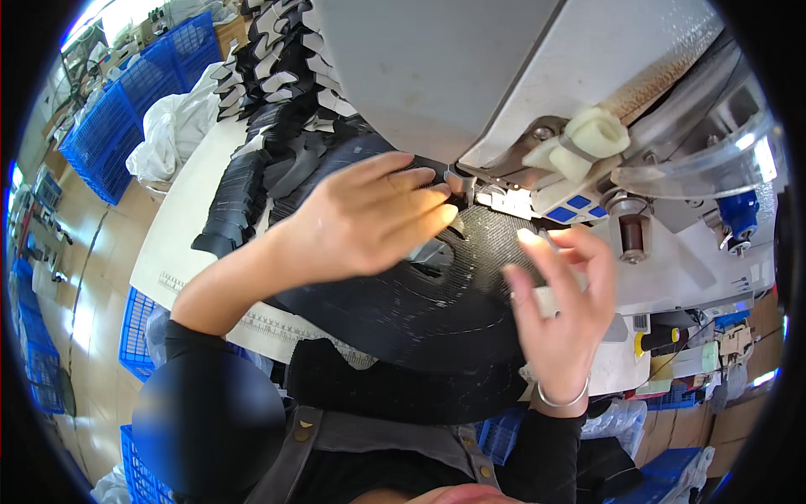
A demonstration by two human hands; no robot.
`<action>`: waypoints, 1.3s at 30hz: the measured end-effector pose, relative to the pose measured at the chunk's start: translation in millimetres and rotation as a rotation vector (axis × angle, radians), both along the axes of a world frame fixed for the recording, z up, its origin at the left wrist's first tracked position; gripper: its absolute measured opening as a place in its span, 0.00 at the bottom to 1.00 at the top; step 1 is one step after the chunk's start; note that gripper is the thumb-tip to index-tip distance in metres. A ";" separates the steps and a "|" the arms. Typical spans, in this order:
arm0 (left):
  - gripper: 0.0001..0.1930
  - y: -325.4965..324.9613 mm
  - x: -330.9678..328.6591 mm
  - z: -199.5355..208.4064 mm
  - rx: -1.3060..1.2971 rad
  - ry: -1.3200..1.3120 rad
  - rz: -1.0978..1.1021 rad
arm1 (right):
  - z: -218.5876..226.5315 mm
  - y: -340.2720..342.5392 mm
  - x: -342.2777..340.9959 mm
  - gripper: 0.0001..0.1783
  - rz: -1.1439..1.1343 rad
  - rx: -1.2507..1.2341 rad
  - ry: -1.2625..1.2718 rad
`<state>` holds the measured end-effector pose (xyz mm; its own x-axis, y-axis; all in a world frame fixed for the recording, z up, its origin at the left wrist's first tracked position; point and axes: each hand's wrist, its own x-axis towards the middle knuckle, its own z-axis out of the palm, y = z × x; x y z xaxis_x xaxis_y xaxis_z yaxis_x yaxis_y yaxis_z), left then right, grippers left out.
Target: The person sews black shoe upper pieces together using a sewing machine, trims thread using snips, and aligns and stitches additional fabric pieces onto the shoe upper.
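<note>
A wide black sheet of material (378,315), partly mesh, lies over the table under the head of a sewing machine (457,181). On it, my left hand (361,223) rests with its fingers stretched out toward the needle area; the fingertips lie beside the machine's foot, on or just over the mesh. To the right of the sheet is my right hand (571,311), its thumb and fingers curved and apart. A small greyish bit shows between its fingers, too small to name. The needle tip is hidden behind the machine head and my left fingers.
Rows of black and white cut pieces (239,193) are heaped behind my left arm. A ruler strip (290,326) runs along the table's front. At the right stand a dark thread bobbin (633,238) and a yellow-and-black spool (656,340). Blue crates (105,151) line the floor at left.
</note>
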<state>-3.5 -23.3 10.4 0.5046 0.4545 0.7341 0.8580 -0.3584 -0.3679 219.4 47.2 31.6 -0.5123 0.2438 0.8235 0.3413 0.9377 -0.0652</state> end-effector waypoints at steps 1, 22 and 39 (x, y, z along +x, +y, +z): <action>0.16 -9.3 13.8 3.4 -0.081 0.049 0.110 | 0.5 -4.3 -2.9 0.21 0.000 -0.028 -0.152; 0.31 -40.6 -11.3 2.1 -0.859 -0.962 -0.138 | -39.6 36.0 -6.2 0.17 0.187 -0.238 0.008; 0.39 -58.1 13.6 -5.8 -0.797 -0.886 0.017 | -44.8 44.8 -8.1 0.15 0.181 -0.119 0.024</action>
